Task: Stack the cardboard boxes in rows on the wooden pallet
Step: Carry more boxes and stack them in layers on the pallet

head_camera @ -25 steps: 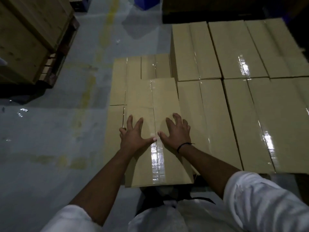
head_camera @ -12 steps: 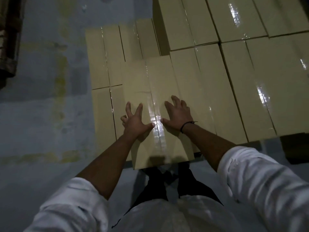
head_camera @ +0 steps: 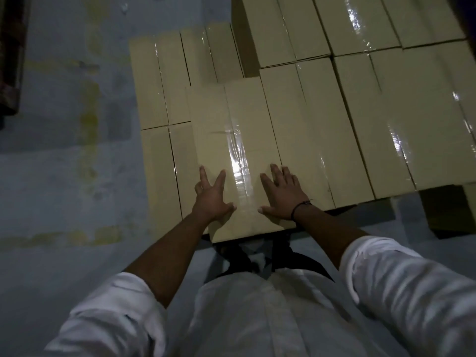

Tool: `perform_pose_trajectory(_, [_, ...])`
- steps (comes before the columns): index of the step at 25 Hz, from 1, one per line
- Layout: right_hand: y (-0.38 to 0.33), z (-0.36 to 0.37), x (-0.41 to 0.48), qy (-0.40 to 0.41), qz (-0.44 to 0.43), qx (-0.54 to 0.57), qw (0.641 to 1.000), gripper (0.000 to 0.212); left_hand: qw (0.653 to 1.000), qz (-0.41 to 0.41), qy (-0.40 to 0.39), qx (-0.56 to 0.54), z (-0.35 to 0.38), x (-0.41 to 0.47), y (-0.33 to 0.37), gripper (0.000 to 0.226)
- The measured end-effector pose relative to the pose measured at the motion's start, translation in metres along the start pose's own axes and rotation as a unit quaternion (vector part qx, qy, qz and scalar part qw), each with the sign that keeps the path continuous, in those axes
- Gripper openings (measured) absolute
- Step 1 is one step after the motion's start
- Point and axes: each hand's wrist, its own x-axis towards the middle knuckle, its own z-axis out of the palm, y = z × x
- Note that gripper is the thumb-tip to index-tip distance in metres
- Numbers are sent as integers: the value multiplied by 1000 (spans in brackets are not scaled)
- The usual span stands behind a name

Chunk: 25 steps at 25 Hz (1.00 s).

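Note:
A long taped cardboard box (head_camera: 231, 130) lies on top of the lower row of boxes (head_camera: 159, 81), its near end sticking out toward me past the stack's front edge. My left hand (head_camera: 212, 199) presses flat on its near left part, fingers spread. My right hand (head_camera: 282, 195), with a dark wristband, presses flat on its near right part. To the right, the same-height stacked boxes (head_camera: 322, 130) sit tight against it, and several more boxes (head_camera: 412, 112) fill the rows beyond. The wooden pallet is hidden under the boxes.
Grey concrete floor (head_camera: 64, 163) with faded yellow marks stretches to the left. A dark pallet edge (head_camera: 10, 55) shows at the far left. A lower box (head_camera: 448, 207) sits in shadow at the right front corner. My legs stand right against the stack.
The box has slid forward onto the stack under my flat hands, and less of it overhangs the front. My view has tipped down and moved closer.

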Motion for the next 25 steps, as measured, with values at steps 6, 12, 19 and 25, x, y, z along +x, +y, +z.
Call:
perform_pose_trajectory(6, [9, 20, -39, -43, -18, -41, 998, 131, 985, 47, -69, 148, 33, -30, -14, 149])
perform_pose_trajectory(12, [7, 18, -40, -48, -21, -47, 998, 132, 981, 51, -80, 172, 27, -36, -9, 156])
perform_pose_trajectory(19, [11, 20, -40, -52, -39, -46, 997, 124, 977, 86, -59, 185, 25, -39, -18, 146])
perform_pose_trajectory(25, [12, 19, -36, -40, -34, -25, 998, 112, 976, 86, -46, 197, 16, -34, -15, 138])
